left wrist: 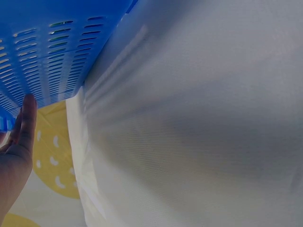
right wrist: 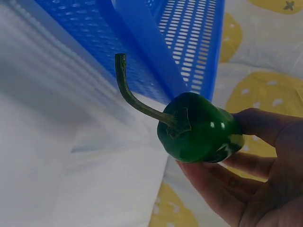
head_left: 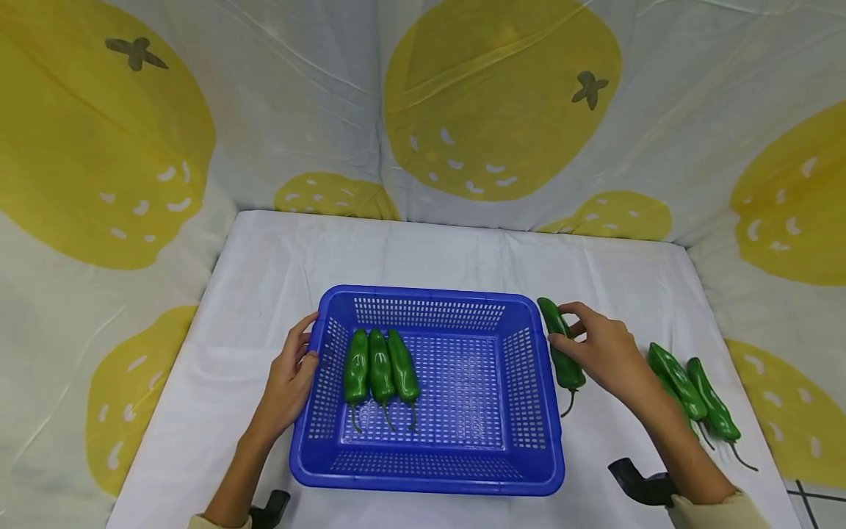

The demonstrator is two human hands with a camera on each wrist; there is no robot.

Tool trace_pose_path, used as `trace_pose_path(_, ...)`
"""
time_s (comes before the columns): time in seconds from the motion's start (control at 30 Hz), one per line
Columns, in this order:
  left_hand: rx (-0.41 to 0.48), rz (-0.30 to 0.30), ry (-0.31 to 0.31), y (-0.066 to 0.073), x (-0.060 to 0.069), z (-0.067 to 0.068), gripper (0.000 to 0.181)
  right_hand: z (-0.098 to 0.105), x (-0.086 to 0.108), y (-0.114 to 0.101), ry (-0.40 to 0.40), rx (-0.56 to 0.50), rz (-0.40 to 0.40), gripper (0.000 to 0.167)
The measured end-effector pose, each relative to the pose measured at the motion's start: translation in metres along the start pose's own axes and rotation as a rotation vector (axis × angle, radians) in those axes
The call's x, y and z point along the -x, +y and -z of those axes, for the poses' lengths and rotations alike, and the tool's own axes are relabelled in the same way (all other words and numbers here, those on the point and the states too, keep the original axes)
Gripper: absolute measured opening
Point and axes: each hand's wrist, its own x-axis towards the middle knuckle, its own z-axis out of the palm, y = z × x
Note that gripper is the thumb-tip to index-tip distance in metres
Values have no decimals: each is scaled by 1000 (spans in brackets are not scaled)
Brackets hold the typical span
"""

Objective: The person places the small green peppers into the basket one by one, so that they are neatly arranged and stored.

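My right hand (head_left: 604,353) pinches a green pepper (head_left: 567,367) between thumb and fingers, just outside the right rim of a blue plastic basket (head_left: 429,481). In the right wrist view the pepper's curved stem (right wrist: 137,104) points away from the hand. Three green peppers (head_left: 381,367) lie side by side at the left of the basket floor, stems toward me. On the basket's left side rests my left hand (head_left: 288,378). The left wrist view shows a straight finger (left wrist: 29,111) against the outer slotted wall (left wrist: 52,61); its other fingers are partly hidden.
More green peppers (head_left: 714,400) lie on the white cloth (head_left: 456,246) at the right, close to my right forearm and partly overlapping. Walls of cloth with yellow fruit prints (head_left: 502,95) stand behind and at both sides. Tiled floor (head_left: 819,507) shows at the lower right corner.
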Motion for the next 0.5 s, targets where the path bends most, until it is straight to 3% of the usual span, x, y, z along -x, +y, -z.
trace_pose_path(0.5,-7,-3,1,0,0,0,60,-16,-19,-35,-66,-72,72,50)
